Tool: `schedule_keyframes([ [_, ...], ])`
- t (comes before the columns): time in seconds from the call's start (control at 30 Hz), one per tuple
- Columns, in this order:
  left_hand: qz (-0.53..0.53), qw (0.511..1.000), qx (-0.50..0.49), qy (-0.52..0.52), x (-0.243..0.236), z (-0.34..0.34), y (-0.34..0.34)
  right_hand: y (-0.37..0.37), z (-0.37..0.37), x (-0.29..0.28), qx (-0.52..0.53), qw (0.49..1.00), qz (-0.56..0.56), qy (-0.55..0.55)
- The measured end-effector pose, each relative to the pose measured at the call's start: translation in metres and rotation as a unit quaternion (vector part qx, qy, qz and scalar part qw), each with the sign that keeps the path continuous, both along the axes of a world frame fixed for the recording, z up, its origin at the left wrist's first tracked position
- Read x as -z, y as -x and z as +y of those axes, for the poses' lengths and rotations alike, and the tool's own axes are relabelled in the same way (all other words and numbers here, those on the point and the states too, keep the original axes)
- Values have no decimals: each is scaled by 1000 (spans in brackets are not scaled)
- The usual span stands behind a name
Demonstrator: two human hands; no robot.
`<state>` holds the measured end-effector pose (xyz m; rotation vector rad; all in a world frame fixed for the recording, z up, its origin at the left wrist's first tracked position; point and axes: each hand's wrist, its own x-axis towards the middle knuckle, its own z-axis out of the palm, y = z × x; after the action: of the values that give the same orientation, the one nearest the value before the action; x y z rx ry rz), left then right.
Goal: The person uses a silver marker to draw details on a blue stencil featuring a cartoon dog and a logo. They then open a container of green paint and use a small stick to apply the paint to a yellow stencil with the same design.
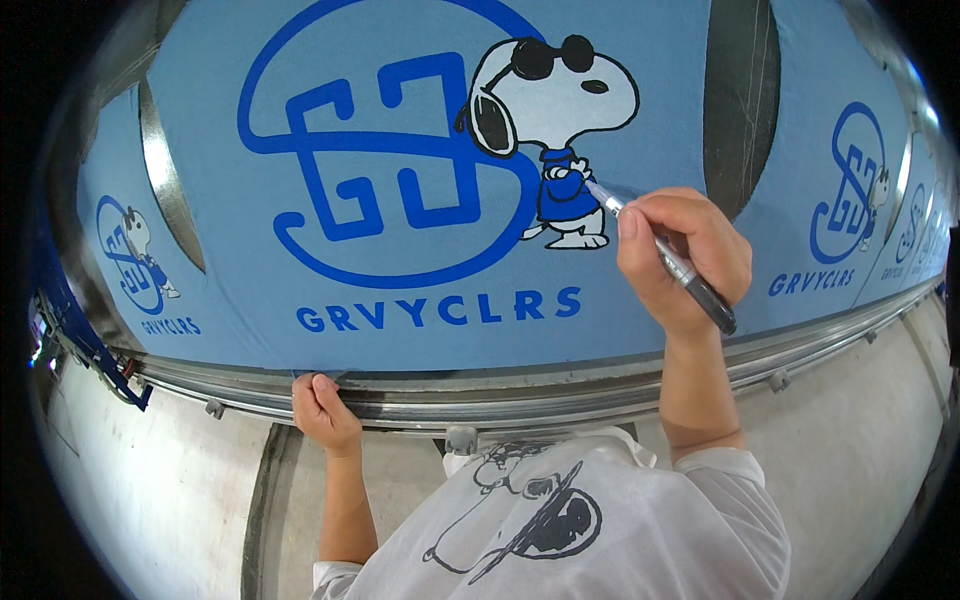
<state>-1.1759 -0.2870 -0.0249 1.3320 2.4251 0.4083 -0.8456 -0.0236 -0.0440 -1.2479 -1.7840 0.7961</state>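
A grey marker pen with a black end is gripped in my right hand. Its tip points up and left, at the blue-clad body of a printed cartoon dog with dark sunglasses. The dog sits beside a large round blue emblem on a light blue fabric panel, above a row of blue lettering. My left hand is closed with its fingertips pressed together at the panel's lower edge; what they pinch, if anything, is too small to make out.
More blue fabric panels with the same print lie left and right, dark gaps between them. A metal rail with clamps runs along the table's near edge. Below is a pale floor with a dark groove. Blue machinery stands left.
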Motion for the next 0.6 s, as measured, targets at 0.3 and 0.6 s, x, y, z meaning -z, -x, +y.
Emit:
schedule_keyframes([
  [0.3, -5, 999, 4, -31, 3, -1, 0, -1, -1, 0, 5, 1000, 8, 16],
  [0.6, -8, 1000, 4, -25, 2, -2, 1, -3, -1, 0, -3, 1000, -6, 13],
])
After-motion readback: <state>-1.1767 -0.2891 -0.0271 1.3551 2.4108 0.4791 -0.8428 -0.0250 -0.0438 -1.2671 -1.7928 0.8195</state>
